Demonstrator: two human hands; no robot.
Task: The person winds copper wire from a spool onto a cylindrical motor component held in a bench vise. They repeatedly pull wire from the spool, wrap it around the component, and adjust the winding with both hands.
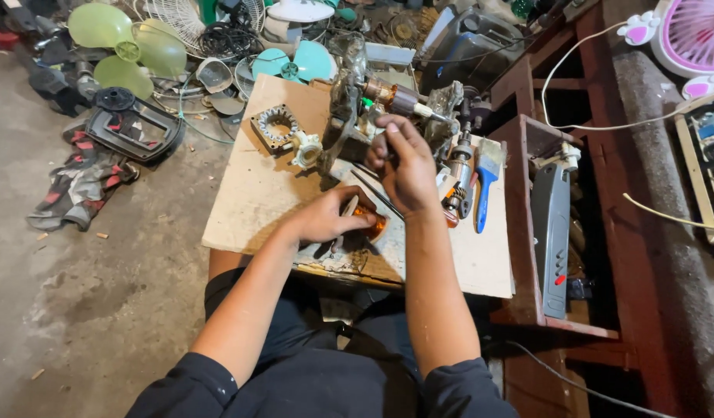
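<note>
The left hand (pixel 326 218) lies curled over a copper-wound motor coil (pixel 370 223) on the wooden board (pixel 249 193), fingers wrapped down around it so that only an orange-brown edge of the winding shows past the knuckles. The right hand (pixel 406 166) is raised just above and beyond it, fingers bent and drawn together; thin dark rods (pixel 376 193) run slantwise under its palm toward the coil, but whether the fingers actually pinch them cannot be told from here. The two hands sit close together, nearly touching.

Just behind the right hand stands a grey motor housing with an armature (pixel 396 97) showing copper at its top. To the left on the board rest a square stator ring (pixel 273 125) and a small white fitting (pixel 306 149). To the right lie a blue-handled paintbrush (pixel 487 182) and a small cylindrical part (pixel 459 174). Green fan blades (pixel 125 46) and a teal fan blade (pixel 295 63) lie on the floor beyond the board, and a pink fan (pixel 693 35) sits at the upper right.
</note>
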